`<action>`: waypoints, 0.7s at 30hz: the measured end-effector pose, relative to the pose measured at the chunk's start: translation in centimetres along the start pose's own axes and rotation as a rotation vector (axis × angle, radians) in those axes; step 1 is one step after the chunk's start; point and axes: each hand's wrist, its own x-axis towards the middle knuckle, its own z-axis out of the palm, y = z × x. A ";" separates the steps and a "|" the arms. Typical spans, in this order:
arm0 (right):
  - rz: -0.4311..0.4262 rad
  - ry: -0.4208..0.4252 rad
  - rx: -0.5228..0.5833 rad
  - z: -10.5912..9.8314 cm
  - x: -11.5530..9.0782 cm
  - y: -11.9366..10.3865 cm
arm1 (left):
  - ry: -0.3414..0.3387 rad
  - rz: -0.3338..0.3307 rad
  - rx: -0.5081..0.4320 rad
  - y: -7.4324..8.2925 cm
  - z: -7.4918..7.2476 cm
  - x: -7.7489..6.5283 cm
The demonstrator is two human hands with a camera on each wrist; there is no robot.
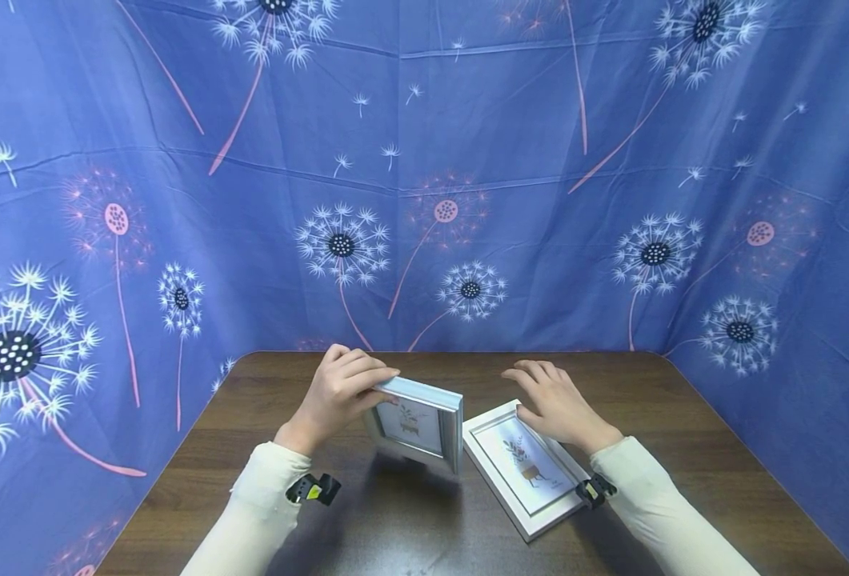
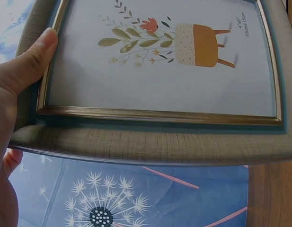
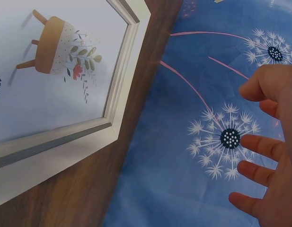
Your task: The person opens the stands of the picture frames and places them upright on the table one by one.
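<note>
My left hand (image 1: 341,392) grips a picture frame (image 1: 413,424) by its upper left corner, thumb on the front and fingers behind. This frame stands tilted over the table, its printed plant picture facing me. In the left wrist view the frame (image 2: 150,146) shows a woven-looking beige border with a gold inner edge. A second picture frame (image 1: 499,484), white with a similar plant print, lies face up on the right. Just above its far edge, my right hand (image 1: 561,404) hovers with fingers spread and loosely bent, holding nothing. The right wrist view shows this white frame (image 3: 96,142) apart from the fingertips.
Both frames are over a brown wooden table (image 1: 251,416). A blue cloth (image 1: 410,144) with dandelion prints hangs behind it and along both sides. Black straps with small devices sit on both wrists, over white sleeves (image 1: 251,504).
</note>
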 end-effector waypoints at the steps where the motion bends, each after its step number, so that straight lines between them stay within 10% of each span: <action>1: 0.001 0.001 -0.003 0.0 0.0 0.0 | 0.000 -0.002 0.002 0.0 0.0 0.0; 21: 0.044 -0.021 -0.012 0.6 -0.8 -0.7 | 0.001 -0.058 0.055 0.0 0.3 0.2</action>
